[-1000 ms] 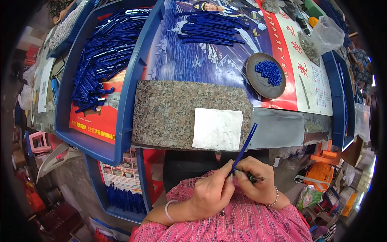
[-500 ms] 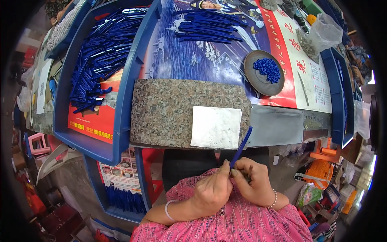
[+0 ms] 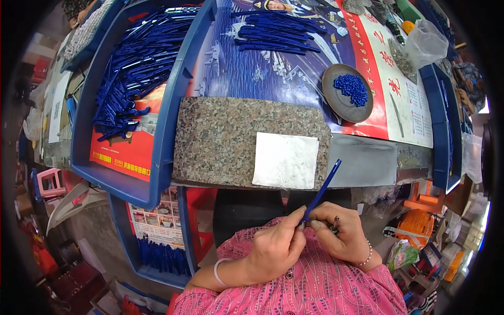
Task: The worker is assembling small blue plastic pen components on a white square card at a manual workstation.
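Observation:
A slim, flat blue plastic strip [image 3: 326,184] slants up and to the right above my lap, just in front of the table edge. My left hand [image 3: 275,249] pinches its lower end between thumb and fingers. My right hand [image 3: 341,233] is closed at the same end, its thumb against the strip. A small dark metal piece [image 3: 334,226] shows among the right fingers; its kind I cannot make out. Beyond my hands, a white sheet [image 3: 286,160] lies on a speckled stone slab [image 3: 220,142]. A round brown dish [image 3: 336,111] holds small blue beads [image 3: 352,90].
A large blue tray [image 3: 170,123] of blue strips [image 3: 139,58] stands left; a lower tray [image 3: 123,231] holds more. Further strips [image 3: 278,31] lie on the poster-covered table. A grey plate [image 3: 362,163] adjoins the slab. Thin tweezers-like metal [image 3: 396,115] lie right of the dish.
Both hands have shifted slightly right with the strip. The right fingers have turned, so the dark metal piece shows more clearly. The view has moved a little.

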Action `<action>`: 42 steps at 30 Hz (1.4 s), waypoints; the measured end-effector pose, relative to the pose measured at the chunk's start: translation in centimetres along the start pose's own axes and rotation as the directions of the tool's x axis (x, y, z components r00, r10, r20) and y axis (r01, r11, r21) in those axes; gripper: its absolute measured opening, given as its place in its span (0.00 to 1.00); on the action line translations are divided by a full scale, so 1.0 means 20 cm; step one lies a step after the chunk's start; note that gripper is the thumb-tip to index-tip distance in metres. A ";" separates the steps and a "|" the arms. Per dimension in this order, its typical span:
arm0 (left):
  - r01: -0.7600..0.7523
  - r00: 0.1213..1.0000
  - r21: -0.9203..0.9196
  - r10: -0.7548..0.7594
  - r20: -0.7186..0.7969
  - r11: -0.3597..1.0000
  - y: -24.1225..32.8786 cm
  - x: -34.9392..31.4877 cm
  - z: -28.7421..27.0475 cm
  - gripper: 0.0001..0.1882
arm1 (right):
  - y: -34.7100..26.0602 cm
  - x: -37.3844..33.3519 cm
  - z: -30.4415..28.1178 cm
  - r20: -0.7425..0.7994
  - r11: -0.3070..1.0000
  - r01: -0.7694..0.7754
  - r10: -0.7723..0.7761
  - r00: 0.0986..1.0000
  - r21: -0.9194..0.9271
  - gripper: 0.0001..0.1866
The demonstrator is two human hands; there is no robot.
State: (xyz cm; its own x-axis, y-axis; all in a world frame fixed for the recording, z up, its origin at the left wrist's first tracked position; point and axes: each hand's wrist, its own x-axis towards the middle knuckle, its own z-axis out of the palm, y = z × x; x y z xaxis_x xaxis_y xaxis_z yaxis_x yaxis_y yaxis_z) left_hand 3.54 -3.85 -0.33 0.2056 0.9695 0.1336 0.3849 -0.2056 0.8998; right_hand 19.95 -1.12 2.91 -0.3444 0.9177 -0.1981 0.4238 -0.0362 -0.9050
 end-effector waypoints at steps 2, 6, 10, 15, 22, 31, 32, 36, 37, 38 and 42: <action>0.000 1.000 0.005 0.000 0.003 1.000 0.01 0.00 0.00 0.23 | 0.00 0.00 0.01 -0.014 1.000 0.016 -0.016 1.000 -0.007 0.07; 0.001 0.999 0.029 0.000 -0.041 1.000 0.01 0.01 0.00 0.21 | 0.00 0.00 0.00 -0.026 0.993 0.065 -0.068 0.997 -0.095 0.10; -0.009 1.000 0.035 0.010 -0.030 0.999 0.00 0.01 0.01 0.21 | 0.02 0.01 0.00 -0.046 0.986 0.110 -0.117 0.992 -0.128 0.10; -0.041 0.999 0.065 0.041 0.002 0.997 -0.01 0.02 0.01 0.23 | 0.03 0.02 0.01 -0.052 0.983 0.137 -0.144 0.988 -0.120 0.09; 0.080 0.997 -0.109 -0.080 0.007 0.991 0.01 0.02 0.00 0.20 | 0.07 0.02 0.07 -0.147 0.977 0.198 -0.208 0.967 -0.077 0.08; 0.253 0.966 -0.295 -0.256 0.027 0.921 0.00 0.00 0.00 0.17 | 0.10 0.02 0.17 -0.291 0.897 0.311 -0.403 0.868 -0.314 0.09; 0.221 0.974 -0.258 -0.228 0.004 0.940 0.00 0.00 0.00 0.18 | 0.10 0.02 0.16 -0.279 0.928 0.284 -0.346 0.896 -0.240 0.09; 0.064 0.997 -0.060 -0.067 -0.048 0.996 0.00 0.01 -0.01 0.19 | 0.07 0.02 0.10 -0.166 0.982 0.186 -0.188 0.968 -0.031 0.09; 0.065 0.996 -0.058 -0.068 -0.050 0.996 0.00 0.00 0.00 0.19 | 0.07 0.02 0.09 -0.152 0.985 0.170 -0.171 0.973 -0.023 0.08; 0.049 0.998 -0.031 -0.050 -0.046 0.998 -0.01 0.00 0.00 0.20 | 0.08 0.02 0.09 -0.150 0.985 0.172 -0.173 0.973 -0.020 0.08; 0.042 0.999 -0.004 -0.042 -0.013 0.999 0.00 0.00 -0.01 0.20 | 0.09 0.01 0.10 -0.140 0.969 0.222 -0.237 0.961 -0.110 0.09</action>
State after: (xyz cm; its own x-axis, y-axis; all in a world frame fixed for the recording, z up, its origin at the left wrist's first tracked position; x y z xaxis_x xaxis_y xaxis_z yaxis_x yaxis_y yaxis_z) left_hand 3.40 -3.91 -0.28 0.1778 0.9789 0.1011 0.3892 -0.1643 0.9064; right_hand 18.97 -1.69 0.58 -0.3139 0.9464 0.0766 0.4258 0.2124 -0.8796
